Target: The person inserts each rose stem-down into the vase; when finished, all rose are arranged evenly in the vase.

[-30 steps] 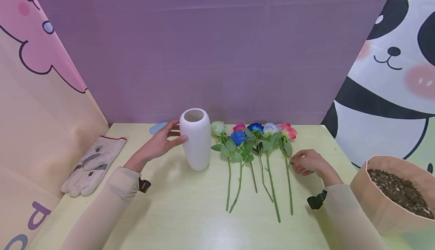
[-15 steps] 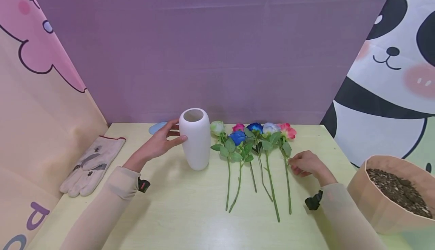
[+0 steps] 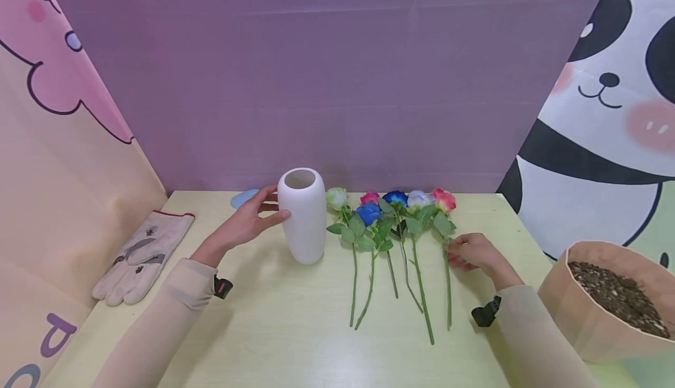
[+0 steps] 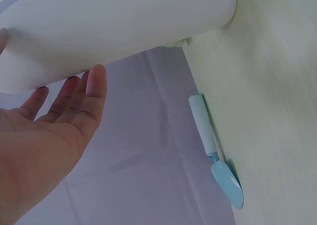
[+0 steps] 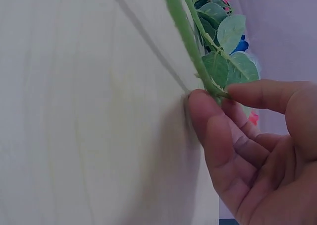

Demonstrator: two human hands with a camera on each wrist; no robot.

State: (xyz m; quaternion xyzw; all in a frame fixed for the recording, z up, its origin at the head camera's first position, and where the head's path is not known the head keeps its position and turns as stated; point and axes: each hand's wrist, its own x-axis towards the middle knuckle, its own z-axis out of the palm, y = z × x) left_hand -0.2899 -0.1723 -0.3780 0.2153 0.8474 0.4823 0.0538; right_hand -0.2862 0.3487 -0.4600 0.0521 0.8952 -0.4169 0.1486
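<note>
A white vase [image 3: 302,215] stands upright on the pale table; it also shows in the left wrist view [image 4: 114,27]. My left hand [image 3: 248,221] rests against its left side with straight fingers [image 4: 74,98] and the thumb in front. Several artificial roses [image 3: 379,218] lie in a row right of the vase. My right hand [image 3: 471,252] pinches the stem [image 5: 185,31] of the rightmost one, the pink rose [image 3: 444,200], between thumb and forefinger [image 5: 213,121], just below its leaves.
A light blue trowel [image 3: 244,198] lies behind the vase by the purple back wall, also seen in the left wrist view [image 4: 215,150]. Beige work gloves [image 3: 142,256] lie at the left edge. A brown pot of soil [image 3: 606,300] stands at the right.
My right hand has slid slightly left along the table with the pink rose's stem, and its bloom has shifted a little left and back. The left hand and vase have stayed put.
</note>
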